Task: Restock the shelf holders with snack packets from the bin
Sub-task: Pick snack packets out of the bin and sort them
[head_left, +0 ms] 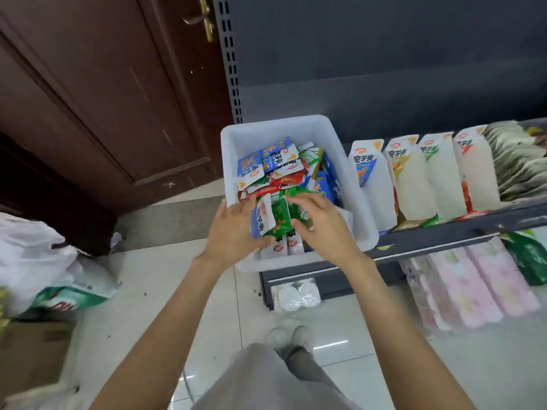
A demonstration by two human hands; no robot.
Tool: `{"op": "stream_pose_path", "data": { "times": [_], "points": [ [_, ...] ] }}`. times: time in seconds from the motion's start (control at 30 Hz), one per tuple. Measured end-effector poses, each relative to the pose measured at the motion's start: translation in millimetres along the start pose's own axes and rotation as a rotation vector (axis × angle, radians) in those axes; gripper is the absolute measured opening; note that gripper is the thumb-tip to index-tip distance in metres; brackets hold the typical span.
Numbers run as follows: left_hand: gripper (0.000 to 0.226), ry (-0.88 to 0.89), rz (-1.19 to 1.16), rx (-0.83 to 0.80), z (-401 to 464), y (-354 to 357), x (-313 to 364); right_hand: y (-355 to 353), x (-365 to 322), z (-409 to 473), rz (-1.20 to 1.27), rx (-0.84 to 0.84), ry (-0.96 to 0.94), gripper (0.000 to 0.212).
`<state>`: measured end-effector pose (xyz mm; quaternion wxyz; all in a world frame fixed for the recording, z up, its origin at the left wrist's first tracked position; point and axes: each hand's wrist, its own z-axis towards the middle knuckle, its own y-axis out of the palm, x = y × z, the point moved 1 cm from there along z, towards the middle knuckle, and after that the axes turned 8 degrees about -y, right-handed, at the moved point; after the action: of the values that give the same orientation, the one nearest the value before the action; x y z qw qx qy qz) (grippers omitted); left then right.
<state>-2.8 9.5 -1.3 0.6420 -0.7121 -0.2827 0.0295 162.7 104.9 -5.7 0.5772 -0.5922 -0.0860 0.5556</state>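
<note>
A white plastic bin (231, 161) stands on the left end of the dark shelf, full of blue, red and green snack packets (275, 167). My left hand (233, 232) grips a small stack of packets (273, 217) at the bin's near end, a green one on top. My right hand (322, 223) holds the same stack from the right, fingers curled over the green packet. To the right of the bin, several white shelf holders (414, 179) stand in a row, each labelled in a different colour.
A brown wooden door (103, 99) is at the left. Plastic bags (35, 261) and a cardboard box (32, 353) lie on the tiled floor at the left. Pink packs (467, 288) fill the lower shelf. My legs and shoes (293, 338) are below.
</note>
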Motion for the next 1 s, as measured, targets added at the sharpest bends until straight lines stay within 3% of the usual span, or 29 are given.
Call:
{"op": "stream_pose_path", "data": {
  "times": [0.1, 0.17, 0.3, 0.4, 0.5, 0.57, 0.73, 0.8, 0.9, 1.0],
  "points": [
    [0.034, -0.017, -0.072, 0.134, -0.5, 5.1, -5.7, 9.2, 6.6, 15.0, -0.132, -0.154, -0.100, 0.035],
    [0.017, -0.123, -0.109, 0.300, -2.7, 2.3, -6.7, 13.2, 10.9, 20.7, -0.162, -0.229, -0.085, 0.033],
    [0.029, -0.376, -0.214, 0.636, -1.7, -21.4, -4.7, 2.6, 10.0, 22.8, 0.088, -0.103, -0.020, 0.038],
    [0.034, -0.253, -0.483, 0.749, 1.4, -50.1, 7.1, -21.9, -2.0, 29.7, 0.356, 0.033, 0.043, 0.048],
    [0.024, -0.058, -0.733, 0.557, 16.2, -59.0, 33.9, -48.8, -10.0, 31.5, 0.535, 0.117, 0.098, 0.060],
    [0.023, 0.046, -0.810, 0.426, 24.7, -57.6, 60.4, -65.5, -6.6, 25.4, 0.506, 0.193, 0.153, 0.064],
    [0.015, 0.144, -1.068, 0.099, 38.2, -37.8, 131.4, -105.1, 32.7, -13.6, 0.425, 0.321, 0.267, 0.039],
    [0.016, 0.161, -1.056, -0.043, 44.6, -25.5, 157.7, -118.4, 54.1, -29.2, 0.446, 0.382, 0.276, 0.023],
    [0.036, 0.146, -0.933, -0.239, 50.6, 1.6, 189.2, -138.6, 88.3, -47.1, 0.518, 0.445, 0.304, 0.017],
    [0.027, 0.126, -0.828, -0.225, 53.8, 27.5, 217.4, -163.8, 122.5, -58.2, 0.537, 0.424, 0.336, 0.012]
  ]
}}
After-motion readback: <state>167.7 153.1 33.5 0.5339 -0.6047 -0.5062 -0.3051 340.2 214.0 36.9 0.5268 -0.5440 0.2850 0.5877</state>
